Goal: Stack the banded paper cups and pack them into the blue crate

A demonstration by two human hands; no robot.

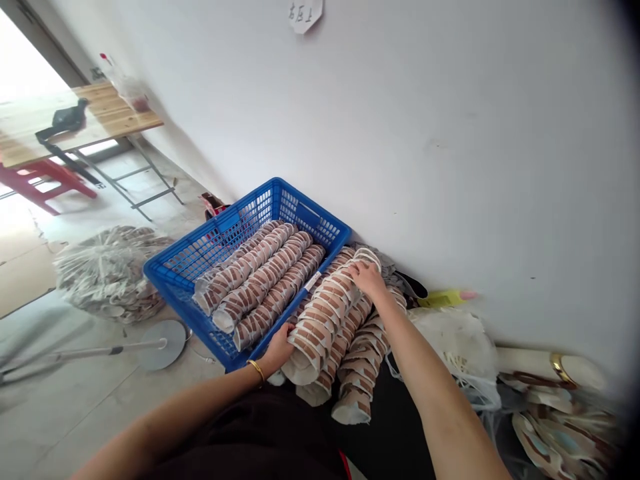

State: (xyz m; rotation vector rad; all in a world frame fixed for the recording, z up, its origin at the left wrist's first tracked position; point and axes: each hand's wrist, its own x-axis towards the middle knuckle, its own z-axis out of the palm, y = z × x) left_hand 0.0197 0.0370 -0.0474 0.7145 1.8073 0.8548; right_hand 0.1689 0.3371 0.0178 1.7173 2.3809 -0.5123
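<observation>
A long stack of nested brown-and-white pieces (325, 313) lies slantwise between my hands, to the right of a blue plastic basket (187, 237). My left hand (280, 347) is curled round the stack's near end, a gold bangle on its wrist. At the far end my right hand (367, 277) grips the same stack from above. Two similar stacks show beneath and to the right, one of them (357, 377) with its near end on a black surface (395, 413). Several like stacks (270, 267) lie side by side inside the basket.
Beyond the basket rises a white wall (425, 133). A large plastic-wrapped bundle (113, 273) and a round metal base (163, 345) are on the floor at left. Plastic bags (457, 347) and shoe parts (560, 433) lie at right. A wooden table (117, 110) stands far left.
</observation>
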